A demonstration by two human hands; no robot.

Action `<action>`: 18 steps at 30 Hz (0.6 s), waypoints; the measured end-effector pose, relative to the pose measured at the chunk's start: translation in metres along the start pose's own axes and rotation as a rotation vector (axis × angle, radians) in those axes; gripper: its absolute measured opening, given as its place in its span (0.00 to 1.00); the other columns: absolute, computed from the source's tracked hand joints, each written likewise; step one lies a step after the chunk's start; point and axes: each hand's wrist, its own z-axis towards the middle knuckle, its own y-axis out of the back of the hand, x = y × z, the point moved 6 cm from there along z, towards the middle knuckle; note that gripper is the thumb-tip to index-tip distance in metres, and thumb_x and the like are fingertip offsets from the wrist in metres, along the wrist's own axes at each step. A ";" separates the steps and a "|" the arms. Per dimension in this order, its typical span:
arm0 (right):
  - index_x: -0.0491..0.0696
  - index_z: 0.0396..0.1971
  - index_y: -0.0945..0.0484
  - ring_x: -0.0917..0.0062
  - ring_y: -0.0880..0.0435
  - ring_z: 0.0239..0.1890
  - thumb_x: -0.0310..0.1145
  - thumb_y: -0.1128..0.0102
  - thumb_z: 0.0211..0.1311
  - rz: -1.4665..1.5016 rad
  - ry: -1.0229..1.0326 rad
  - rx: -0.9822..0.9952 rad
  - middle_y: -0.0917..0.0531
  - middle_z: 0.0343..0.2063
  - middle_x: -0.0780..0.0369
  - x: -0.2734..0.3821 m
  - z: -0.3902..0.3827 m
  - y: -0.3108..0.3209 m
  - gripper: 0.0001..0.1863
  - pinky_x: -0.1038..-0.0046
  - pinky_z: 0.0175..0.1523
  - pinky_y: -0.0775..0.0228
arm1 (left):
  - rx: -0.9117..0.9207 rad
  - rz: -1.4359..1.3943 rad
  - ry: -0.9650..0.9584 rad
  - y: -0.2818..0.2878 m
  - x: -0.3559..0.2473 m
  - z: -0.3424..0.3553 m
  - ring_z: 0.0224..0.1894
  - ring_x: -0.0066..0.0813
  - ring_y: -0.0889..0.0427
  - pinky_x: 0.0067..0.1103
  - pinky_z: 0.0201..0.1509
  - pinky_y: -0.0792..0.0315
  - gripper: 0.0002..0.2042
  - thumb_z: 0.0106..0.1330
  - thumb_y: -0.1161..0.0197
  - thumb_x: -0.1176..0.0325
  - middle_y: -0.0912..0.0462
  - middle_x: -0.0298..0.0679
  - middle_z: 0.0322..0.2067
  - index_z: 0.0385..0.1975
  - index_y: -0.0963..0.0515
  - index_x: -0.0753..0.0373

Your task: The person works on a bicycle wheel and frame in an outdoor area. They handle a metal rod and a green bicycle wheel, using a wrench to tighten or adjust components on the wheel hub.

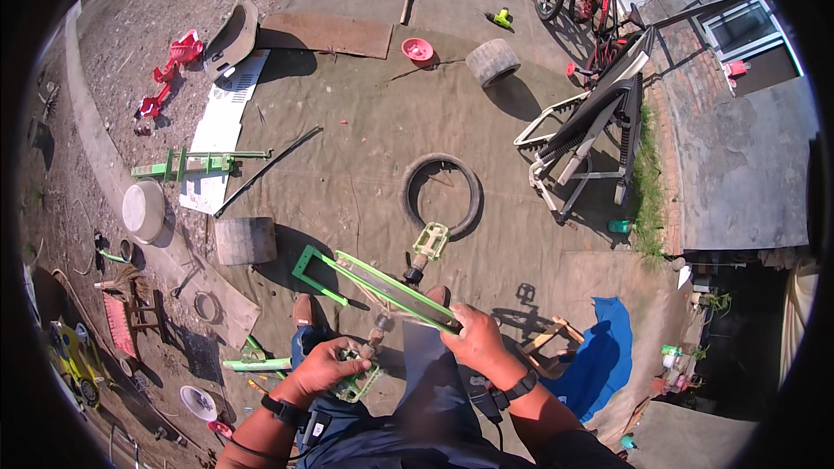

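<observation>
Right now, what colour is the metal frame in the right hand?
The metal frame is mostly bright green, best seen in the head view.

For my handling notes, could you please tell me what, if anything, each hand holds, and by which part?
The left hand grips a green pedal by its platform; the right hand holds a green metal frame by its near end.

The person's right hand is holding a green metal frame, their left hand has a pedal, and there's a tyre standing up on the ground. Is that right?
Not quite: the tyre is lying flat on the ground, as the head view shows. The right hand does hold a green metal frame, and the left hand has a pedal.
</observation>
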 end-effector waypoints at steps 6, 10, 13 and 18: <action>0.42 0.40 0.23 0.51 0.18 0.35 0.34 0.34 0.49 0.006 0.015 0.007 0.18 0.31 0.49 -0.001 0.001 -0.002 0.18 0.61 0.39 0.25 | 0.002 -0.011 -0.001 0.001 0.000 -0.001 0.39 0.19 0.22 0.18 0.46 0.27 0.10 0.63 0.32 0.73 0.19 0.31 0.35 0.41 0.22 0.66; 0.42 0.41 0.23 0.51 0.18 0.36 0.34 0.34 0.49 -0.018 0.025 0.004 0.18 0.31 0.48 0.000 0.002 -0.002 0.18 0.61 0.39 0.25 | 0.005 -0.005 0.001 0.003 0.004 0.000 0.39 0.19 0.21 0.17 0.47 0.28 0.10 0.63 0.31 0.72 0.19 0.32 0.36 0.41 0.22 0.66; 0.42 0.41 0.23 0.51 0.18 0.36 0.34 0.34 0.50 -0.028 0.012 0.008 0.18 0.31 0.48 0.000 0.002 -0.002 0.18 0.61 0.39 0.25 | 0.005 -0.015 0.006 0.003 0.003 0.000 0.40 0.19 0.21 0.17 0.47 0.28 0.10 0.63 0.31 0.72 0.18 0.32 0.37 0.41 0.22 0.67; 0.42 0.41 0.23 0.51 0.18 0.35 0.34 0.34 0.50 -0.020 0.012 0.010 0.18 0.30 0.48 0.001 0.002 -0.001 0.18 0.61 0.38 0.25 | 0.023 -0.046 -0.004 0.002 0.003 0.001 0.40 0.19 0.21 0.17 0.48 0.28 0.11 0.63 0.32 0.72 0.18 0.33 0.37 0.42 0.22 0.67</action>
